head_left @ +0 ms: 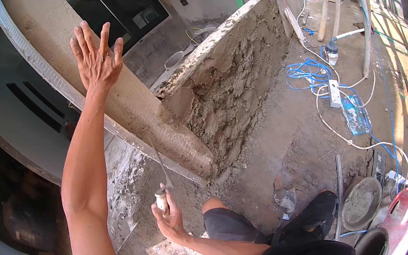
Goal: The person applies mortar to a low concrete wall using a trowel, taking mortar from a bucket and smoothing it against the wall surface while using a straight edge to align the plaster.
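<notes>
My left hand [98, 59] lies with spread fingers on the upright beige plastered column [65, 53], which has a pale edge strip along its left side. Below it, my right hand [170, 214] grips a trowel [162, 200] by its pale handle, the thin metal blade angled up against the foot of the column. Right of the column, a low wall [234, 82] carries rough, wet-looking grey render under a pale top edge.
Tangled blue and white cables [305, 70], a power strip [334, 93] and pipes [344, 35] lie or lean at the right. A grey basin [361, 205] and a red plastic item [404, 219] sit at lower right. A dark window [121, 7] is behind.
</notes>
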